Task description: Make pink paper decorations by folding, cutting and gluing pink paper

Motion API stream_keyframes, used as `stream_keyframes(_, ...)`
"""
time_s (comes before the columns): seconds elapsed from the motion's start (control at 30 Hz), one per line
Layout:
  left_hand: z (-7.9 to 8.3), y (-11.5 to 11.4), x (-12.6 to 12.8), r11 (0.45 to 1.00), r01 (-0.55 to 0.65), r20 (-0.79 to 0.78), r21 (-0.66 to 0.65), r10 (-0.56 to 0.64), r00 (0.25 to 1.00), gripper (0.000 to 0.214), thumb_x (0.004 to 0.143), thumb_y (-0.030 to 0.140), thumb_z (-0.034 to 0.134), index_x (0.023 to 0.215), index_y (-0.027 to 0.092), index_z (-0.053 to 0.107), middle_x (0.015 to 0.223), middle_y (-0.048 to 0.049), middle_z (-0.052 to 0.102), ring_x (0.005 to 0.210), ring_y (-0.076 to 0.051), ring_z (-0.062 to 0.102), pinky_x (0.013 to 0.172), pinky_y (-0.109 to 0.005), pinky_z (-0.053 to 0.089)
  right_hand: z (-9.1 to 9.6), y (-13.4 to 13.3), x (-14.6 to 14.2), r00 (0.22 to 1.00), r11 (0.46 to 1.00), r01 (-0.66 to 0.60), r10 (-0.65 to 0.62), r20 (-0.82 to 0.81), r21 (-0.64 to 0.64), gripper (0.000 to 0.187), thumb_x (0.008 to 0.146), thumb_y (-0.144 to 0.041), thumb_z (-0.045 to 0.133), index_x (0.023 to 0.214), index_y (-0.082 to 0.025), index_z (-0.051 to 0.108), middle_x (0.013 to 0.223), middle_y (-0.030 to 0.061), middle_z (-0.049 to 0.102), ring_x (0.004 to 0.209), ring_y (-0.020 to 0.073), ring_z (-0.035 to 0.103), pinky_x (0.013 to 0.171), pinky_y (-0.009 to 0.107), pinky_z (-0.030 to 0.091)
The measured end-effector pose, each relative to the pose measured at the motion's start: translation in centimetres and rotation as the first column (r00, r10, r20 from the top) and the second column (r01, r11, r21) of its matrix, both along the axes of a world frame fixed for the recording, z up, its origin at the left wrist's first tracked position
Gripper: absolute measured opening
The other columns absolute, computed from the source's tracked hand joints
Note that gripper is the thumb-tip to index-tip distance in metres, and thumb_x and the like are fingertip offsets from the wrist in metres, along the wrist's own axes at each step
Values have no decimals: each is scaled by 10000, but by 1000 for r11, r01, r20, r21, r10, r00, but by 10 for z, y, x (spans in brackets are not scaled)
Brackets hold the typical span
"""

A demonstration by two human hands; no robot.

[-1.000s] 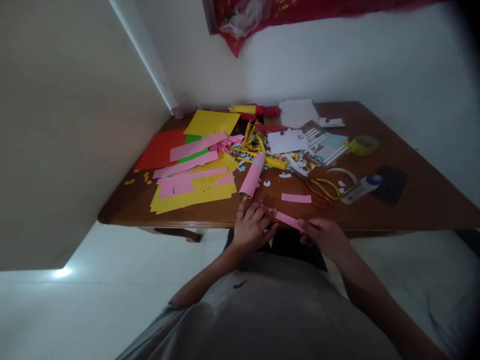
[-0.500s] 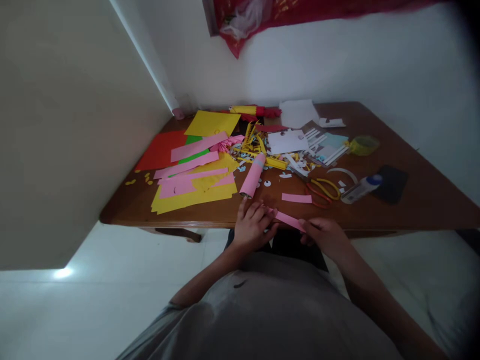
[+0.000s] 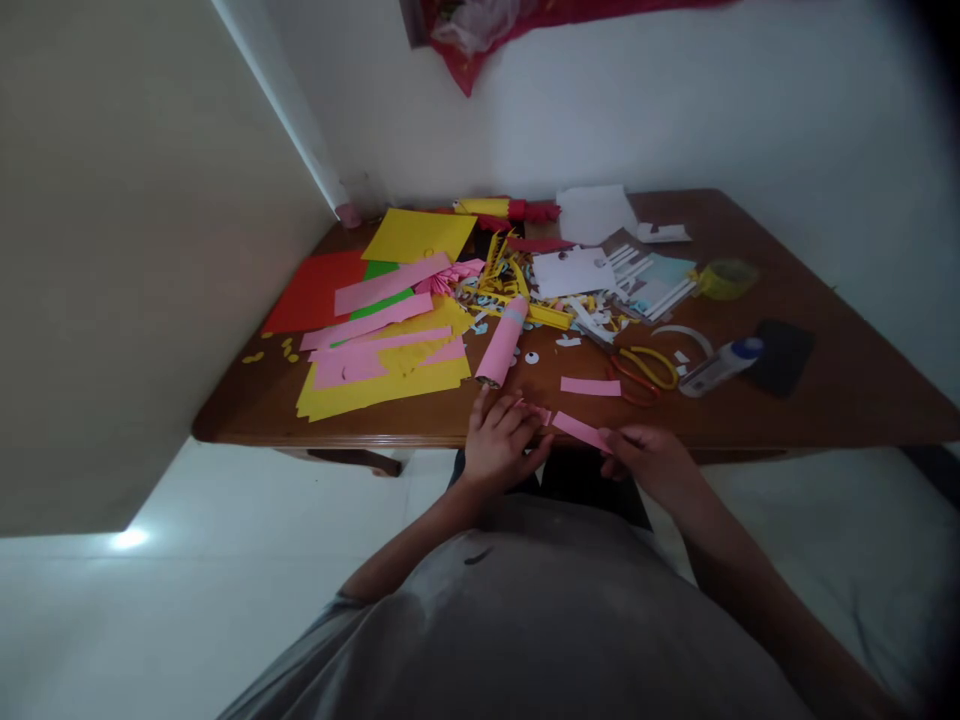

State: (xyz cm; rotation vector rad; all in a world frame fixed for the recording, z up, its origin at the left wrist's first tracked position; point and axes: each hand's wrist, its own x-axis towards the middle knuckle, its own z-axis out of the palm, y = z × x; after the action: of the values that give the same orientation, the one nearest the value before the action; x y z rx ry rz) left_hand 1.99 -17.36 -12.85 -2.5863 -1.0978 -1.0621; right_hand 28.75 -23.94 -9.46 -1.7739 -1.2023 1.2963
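Observation:
Near the table's front edge, my left hand point(image 3: 497, 440) lies flat with its fingers stretched out. A small pink paper piece point(image 3: 535, 411) shows by its fingertips, partly covered by them. My right hand point(image 3: 649, 458) pinches the right end of a pink paper strip point(image 3: 576, 429) between thumb and fingers. The strip's free end points left toward the small piece, with a narrow gap between. Just beyond my left fingers lies a pink paper tube point(image 3: 502, 342) with a light blue band. Another pink strip point(image 3: 590, 386) rests flat beyond the held one.
Scissors point(image 3: 637, 370) with orange and yellow handles lie right of the tube, near a glue bottle point(image 3: 721, 367) and a yellow tape roll point(image 3: 727, 279). Coloured sheets point(image 3: 382, 392) cover the left side. Yellow paper scraps point(image 3: 510, 275) and a white card point(image 3: 574, 272) sit mid-table.
The held strip's left end has come away from my left fingers, and a gap now shows between it and the small pink piece. My hands have barely shifted; the view has tilted slightly.

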Motion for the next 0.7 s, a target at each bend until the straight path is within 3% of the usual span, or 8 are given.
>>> stream_keyframes(0.2, -3, 0, -4, 999, 31, -17, -19, -31, 999, 276, 1009, 425, 809, 1248, 289, 834, 1219, -40, 869, 1340, -293, 750, 1429, -607, 255, 0, -1, 0, 1000, 1000, 19, -19, -23, 14, 625, 920, -808, 700, 745, -209, 745, 690, 78, 785, 593, 193, 713, 609, 318, 573)
stream_keyframes(0.5, 1, 0, -14, 986, 170, -8, 1, -170, 985, 163, 1039, 360, 807, 1190, 319, 854, 1172, -1, 884, 1374, -256, 747, 1447, -586, 236, -3, 1, -2, 953, 985, 170, -155, -260, 35, 527, 847, -698, 860, 1016, -205, 788, 757, 62, 807, 651, 207, 767, 601, 307, 632)
stream_keyframes(0.7, 6, -2, -6, 996, 88, -41, 19, -87, 995, 250, 1037, 358, 797, 1281, 323, 833, 1324, -23, 850, 1499, -279, 661, 1465, -579, 170, 5, 13, -2, 899, 955, 273, -212, -383, 113, 620, 715, -730, 953, 1006, -207, 790, 728, 60, 799, 638, 224, 779, 603, 335, 668)
